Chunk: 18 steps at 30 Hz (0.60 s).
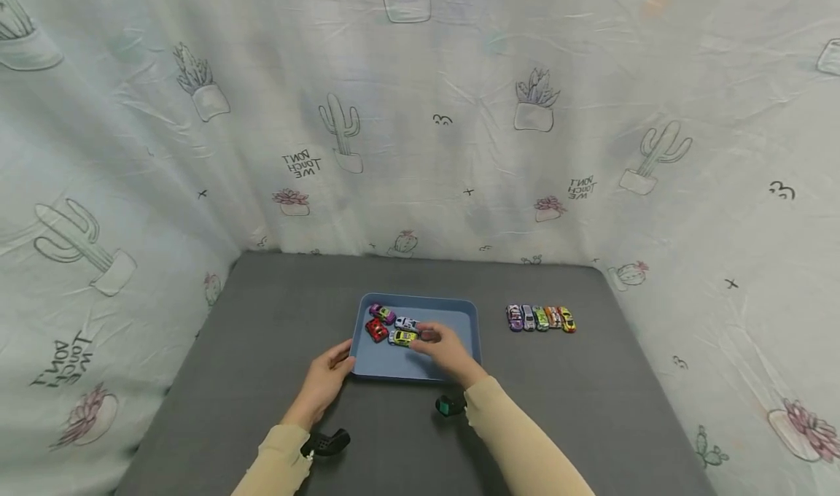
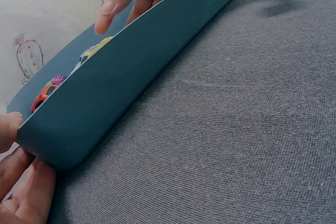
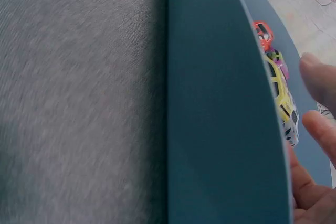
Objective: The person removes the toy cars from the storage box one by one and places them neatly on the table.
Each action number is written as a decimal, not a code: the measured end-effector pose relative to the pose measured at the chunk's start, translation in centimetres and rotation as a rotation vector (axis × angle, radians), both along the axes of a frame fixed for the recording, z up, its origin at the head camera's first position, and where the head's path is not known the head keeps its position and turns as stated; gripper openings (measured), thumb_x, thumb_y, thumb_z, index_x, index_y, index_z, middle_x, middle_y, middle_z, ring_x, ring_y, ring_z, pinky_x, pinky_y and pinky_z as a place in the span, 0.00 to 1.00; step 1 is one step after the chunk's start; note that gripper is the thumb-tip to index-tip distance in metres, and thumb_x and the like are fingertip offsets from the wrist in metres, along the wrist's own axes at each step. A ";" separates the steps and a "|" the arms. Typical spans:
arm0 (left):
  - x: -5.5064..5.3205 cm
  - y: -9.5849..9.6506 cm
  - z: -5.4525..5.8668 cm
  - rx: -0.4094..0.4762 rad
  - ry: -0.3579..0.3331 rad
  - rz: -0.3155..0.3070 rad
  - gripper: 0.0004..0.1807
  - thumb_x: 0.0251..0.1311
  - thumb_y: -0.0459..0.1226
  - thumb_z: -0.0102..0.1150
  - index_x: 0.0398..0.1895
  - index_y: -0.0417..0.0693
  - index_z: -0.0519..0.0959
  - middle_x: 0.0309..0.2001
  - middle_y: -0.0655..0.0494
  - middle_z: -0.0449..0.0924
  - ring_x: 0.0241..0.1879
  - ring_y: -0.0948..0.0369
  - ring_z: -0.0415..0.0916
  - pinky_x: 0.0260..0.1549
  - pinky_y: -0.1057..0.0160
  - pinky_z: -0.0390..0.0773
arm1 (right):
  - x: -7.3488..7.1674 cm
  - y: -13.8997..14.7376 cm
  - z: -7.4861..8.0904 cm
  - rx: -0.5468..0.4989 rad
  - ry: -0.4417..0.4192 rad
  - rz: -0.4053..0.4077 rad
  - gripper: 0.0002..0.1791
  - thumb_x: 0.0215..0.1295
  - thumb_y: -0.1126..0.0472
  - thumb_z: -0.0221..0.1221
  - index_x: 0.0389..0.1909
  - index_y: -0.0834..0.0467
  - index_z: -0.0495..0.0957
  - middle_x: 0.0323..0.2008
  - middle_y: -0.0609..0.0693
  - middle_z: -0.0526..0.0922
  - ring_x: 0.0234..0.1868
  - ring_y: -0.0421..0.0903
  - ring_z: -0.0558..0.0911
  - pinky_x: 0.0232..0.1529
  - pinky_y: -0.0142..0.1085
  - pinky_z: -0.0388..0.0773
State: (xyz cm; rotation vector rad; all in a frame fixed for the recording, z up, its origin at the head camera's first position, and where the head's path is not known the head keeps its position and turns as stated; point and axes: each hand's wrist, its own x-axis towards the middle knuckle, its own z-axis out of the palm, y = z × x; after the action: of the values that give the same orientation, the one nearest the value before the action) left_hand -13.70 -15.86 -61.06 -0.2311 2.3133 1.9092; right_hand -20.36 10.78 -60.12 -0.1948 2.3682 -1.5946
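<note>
A shallow blue tray (image 1: 394, 368) lies on the table with several toy cars at its left side. They are a purple and green car (image 1: 382, 314), a red car (image 1: 376, 330), a white car (image 1: 405, 324) and a yellow car (image 1: 402, 338). My left hand (image 1: 326, 376) holds the tray's near left corner, its thumb (image 2: 9, 129) at the rim and its fingers against the outer wall. Over the tray, my right hand (image 1: 448, 351) reaches in beside the white and yellow cars. Its fingers (image 3: 321, 132) are spread, with no car visible between them.
Several more toy cars (image 1: 541, 318) stand side by side in a row on the grey table (image 1: 282, 299), right of the tray. A curtain (image 1: 420, 153) with printed cacti hangs around the back and sides. A dark device (image 1: 326, 443) sits at the left wrist.
</note>
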 end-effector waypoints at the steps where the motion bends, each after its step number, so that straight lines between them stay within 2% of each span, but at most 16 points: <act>1: 0.0 0.0 0.0 0.001 0.003 -0.006 0.25 0.70 0.37 0.54 0.69 0.50 0.67 0.64 0.46 0.71 0.62 0.51 0.69 0.59 0.50 0.70 | 0.0 -0.1 -0.1 -0.001 -0.007 -0.008 0.26 0.59 0.50 0.68 0.56 0.54 0.78 0.54 0.56 0.78 0.53 0.51 0.76 0.50 0.47 0.77; 10: 0.3 -0.3 0.1 0.020 -0.009 0.000 0.26 0.71 0.37 0.53 0.70 0.50 0.66 0.65 0.46 0.69 0.64 0.51 0.66 0.60 0.49 0.68 | -0.2 -1.2 -0.9 0.030 -0.011 -0.042 0.23 0.55 0.51 0.71 0.52 0.51 0.81 0.46 0.48 0.80 0.44 0.45 0.76 0.43 0.40 0.76; 18: 0.0 0.0 -0.4 0.047 -0.017 0.008 0.25 0.70 0.36 0.54 0.69 0.50 0.67 0.64 0.46 0.71 0.62 0.53 0.69 0.59 0.53 0.70 | -0.2 -1.2 -1.2 0.043 0.012 -0.086 0.22 0.54 0.55 0.71 0.50 0.55 0.81 0.44 0.51 0.79 0.44 0.47 0.76 0.43 0.42 0.76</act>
State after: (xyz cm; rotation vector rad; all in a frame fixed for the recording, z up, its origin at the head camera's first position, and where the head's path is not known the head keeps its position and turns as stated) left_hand -13.72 -15.84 -61.43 -0.2505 2.2572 1.9551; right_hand -20.52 9.55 -61.31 -0.0947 2.4481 -1.5827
